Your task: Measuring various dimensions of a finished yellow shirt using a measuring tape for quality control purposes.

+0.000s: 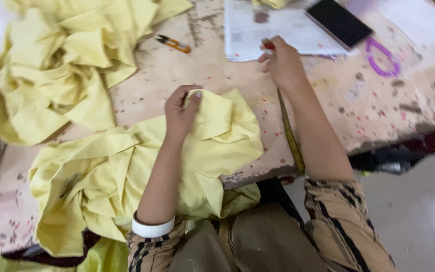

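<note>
My left hand [181, 112] pinches a fold of the pale yellow garment [106, 176] that lies crumpled on the worn table [328, 100] in front of me. My right hand [282, 63] is closed around a red pencil [267, 44], its tip at the edge of a white paper sheet [273, 30]. A yellow measuring tape [290, 136] runs from under my right wrist down to the table's near edge.
A second heap of yellow cloth [56, 60] fills the far left. Small orange-handled thread snips [174, 44] lie beyond the garment. A black phone [339, 21] rests on the paper, and a purple loop [382, 56] lies to its right.
</note>
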